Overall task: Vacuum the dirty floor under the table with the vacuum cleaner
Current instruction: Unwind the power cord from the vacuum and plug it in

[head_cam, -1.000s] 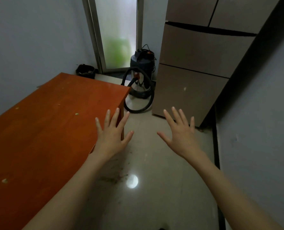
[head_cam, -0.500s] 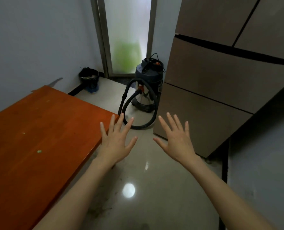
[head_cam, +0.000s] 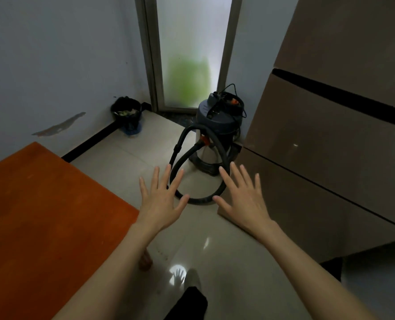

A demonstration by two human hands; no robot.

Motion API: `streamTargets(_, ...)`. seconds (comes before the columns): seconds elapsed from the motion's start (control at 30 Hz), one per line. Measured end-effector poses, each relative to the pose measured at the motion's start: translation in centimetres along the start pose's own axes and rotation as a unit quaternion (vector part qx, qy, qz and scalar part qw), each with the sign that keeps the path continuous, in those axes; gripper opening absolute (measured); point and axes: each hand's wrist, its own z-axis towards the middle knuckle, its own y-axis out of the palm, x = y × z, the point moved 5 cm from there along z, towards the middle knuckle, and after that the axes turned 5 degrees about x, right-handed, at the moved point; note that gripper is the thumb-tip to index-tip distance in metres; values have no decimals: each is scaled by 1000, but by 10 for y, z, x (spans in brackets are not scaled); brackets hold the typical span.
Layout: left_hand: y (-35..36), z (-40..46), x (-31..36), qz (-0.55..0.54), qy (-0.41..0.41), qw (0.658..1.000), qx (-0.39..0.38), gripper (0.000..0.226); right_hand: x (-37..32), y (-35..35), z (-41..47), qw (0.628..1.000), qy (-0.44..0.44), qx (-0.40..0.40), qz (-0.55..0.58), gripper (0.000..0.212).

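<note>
Reaching for the vacuum, nothing held yet
Left hand (head_cam: pixel 163 202) and right hand (head_cam: pixel 242 199) hover spread and empty; beyond them the vacuum cleaner (head_cam: pixel 217 132) stands beside the fridge (head_cam: pixel 330 158), so best grip its looped hose (head_cam: pixel 191 158) first.

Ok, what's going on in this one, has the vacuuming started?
Not yet. A person holds the left hand and right hand out in front, spread and holding nothing. The vacuum cleaner stands untouched by the fridge, its hose looped on the floor. The orange table is at the left.
</note>
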Motion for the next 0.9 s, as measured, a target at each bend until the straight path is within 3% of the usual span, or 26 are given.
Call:
streamTargets(0.4,9,200,-23,-12,-22,1000,-16,66,31,10,217,999,-21,-34,17,74)
streamTargets(0.6,25,286,-40,7,-35,999,-32,85,55,31,312,999,-13,-35,21,73)
streamTargets(0.9,11,446,-39,1,-46,999,-14,65,99,34,464,996,62,-25,60,71)
